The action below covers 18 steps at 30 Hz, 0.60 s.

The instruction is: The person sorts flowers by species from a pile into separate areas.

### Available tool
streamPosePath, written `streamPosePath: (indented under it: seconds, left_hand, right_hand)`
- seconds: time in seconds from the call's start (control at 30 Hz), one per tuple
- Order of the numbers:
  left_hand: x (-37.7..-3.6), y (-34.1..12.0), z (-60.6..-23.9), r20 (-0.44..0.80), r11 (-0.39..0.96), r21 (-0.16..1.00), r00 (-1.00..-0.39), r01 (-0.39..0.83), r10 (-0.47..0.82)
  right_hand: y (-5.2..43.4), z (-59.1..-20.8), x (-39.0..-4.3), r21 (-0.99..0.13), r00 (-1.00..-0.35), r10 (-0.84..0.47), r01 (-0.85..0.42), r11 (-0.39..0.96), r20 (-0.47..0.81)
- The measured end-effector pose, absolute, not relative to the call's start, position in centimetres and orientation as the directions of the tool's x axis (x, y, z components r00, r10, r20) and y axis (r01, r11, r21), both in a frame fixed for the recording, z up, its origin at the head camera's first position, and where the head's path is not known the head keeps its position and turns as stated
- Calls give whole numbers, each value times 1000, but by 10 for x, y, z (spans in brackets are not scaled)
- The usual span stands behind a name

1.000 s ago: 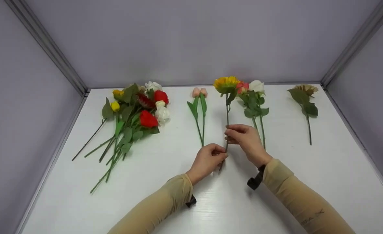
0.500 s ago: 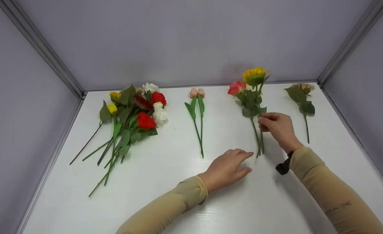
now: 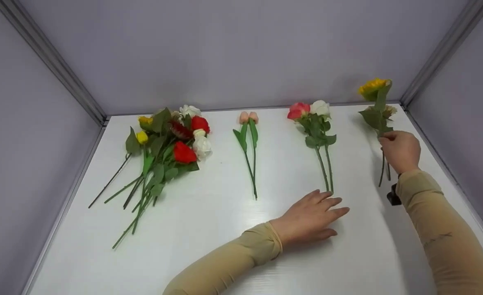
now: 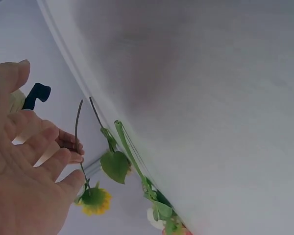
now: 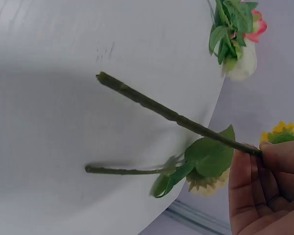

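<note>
My right hand (image 3: 401, 150) pinches the stem of a yellow sunflower (image 3: 374, 88) at the right of the table. In the right wrist view its bare stem (image 5: 157, 107) slants down from thumb and fingers, the cut end above the tabletop. Behind it a beige sunflower (image 5: 208, 185) lies on the table, partly covered by the yellow one in the head view. My left hand (image 3: 311, 219) has its fingers spread and holds nothing. Its fingertips are right at the stem ends of a pink rose (image 3: 299, 110) and a white rose (image 3: 320, 107), which lie side by side.
Two pale pink tulips (image 3: 248, 118) lie mid-table with stems crossing low down. At the left is a pile of mixed flowers, with red roses (image 3: 185, 152), white roses (image 3: 202, 146) and a yellow tulip (image 3: 142, 137). Grey walls (image 3: 241, 53) enclose the white table (image 3: 208, 229).
The sunflower has gone from mid-table to the far right in my right hand, passing over the roses. My left hand has let go of its stem, spread its fingers and shifted right.
</note>
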<state>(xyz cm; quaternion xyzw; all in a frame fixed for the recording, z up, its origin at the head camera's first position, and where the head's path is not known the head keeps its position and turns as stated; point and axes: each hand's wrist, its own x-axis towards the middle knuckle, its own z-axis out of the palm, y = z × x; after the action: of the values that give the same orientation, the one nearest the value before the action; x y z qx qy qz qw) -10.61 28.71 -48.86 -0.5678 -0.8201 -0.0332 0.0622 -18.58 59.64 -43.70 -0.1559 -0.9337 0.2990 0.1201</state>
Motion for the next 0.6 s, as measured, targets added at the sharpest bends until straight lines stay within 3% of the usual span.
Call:
streamPosePath:
  seconds: [0.6]
  left_hand:
    - [-99, 296, -497, 73, 324, 12, -324, 946, 943]
  right_hand:
    - [610, -474, -189, -500, -944, 321, 241, 832, 78]
